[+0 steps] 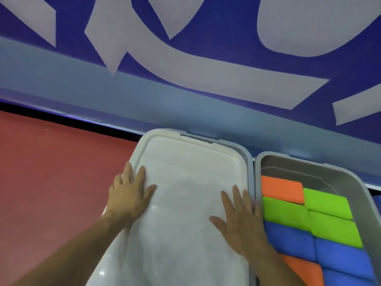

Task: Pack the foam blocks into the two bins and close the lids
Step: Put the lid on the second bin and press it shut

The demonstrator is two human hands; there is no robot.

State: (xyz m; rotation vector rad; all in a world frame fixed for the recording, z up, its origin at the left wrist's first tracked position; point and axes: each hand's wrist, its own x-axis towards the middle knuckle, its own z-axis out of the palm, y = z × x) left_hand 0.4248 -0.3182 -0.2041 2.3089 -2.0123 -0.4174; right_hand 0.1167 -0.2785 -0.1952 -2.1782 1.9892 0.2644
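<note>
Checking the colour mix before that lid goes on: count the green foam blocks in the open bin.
3 green foam blocks, all in the open bin: one in the left column under the orange, two stacked down the right column. Lower layers may hide more.

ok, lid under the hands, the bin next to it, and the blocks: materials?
Lid: looks like translucent whitish plastic, semi-matte, with a moulded raised border and small glints near its close edge.
Open bin: likely grey opaque plastic, with smooth walls and a rounded rim.
Blocks: probably foam, with a matte, fine-textured face and soft rounded edges.
</note>
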